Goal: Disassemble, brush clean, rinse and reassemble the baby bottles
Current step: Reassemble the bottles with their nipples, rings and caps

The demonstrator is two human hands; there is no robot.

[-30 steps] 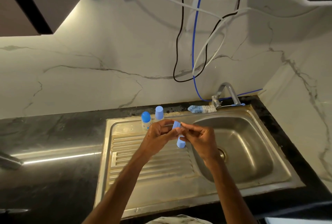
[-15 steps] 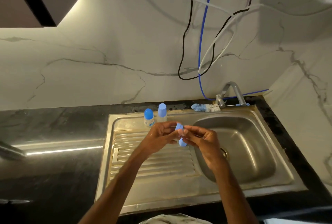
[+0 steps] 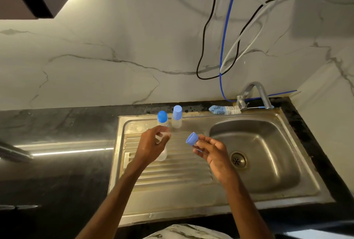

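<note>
My left hand point(image 3: 151, 144) grips a small clear bottle body point(image 3: 162, 155) over the ribbed drainboard, its open neck near my fingertips. My right hand point(image 3: 212, 151) pinches the blue cap point(image 3: 192, 138), held apart from the bottle between the drainboard and the basin. Two more small bottles stand at the back of the drainboard: one with a rounded blue cap point(image 3: 162, 118), one with a paler flat-topped cap point(image 3: 177, 116). A blue and white bottle brush point(image 3: 225, 110) lies on the sink's back rim by the tap.
The steel sink point(image 3: 191, 196) has its basin and drain point(image 3: 238, 159) on the right, tap point(image 3: 256, 93) behind. Black counter point(image 3: 57, 162) lies to the left. Black, blue and white cables point(image 3: 222, 47) hang down the marble wall above the tap.
My hands have pulled apart: the blue cap came off the bottle and went right with my right hand, while my left hand kept the clear body. The camera tilted down.
</note>
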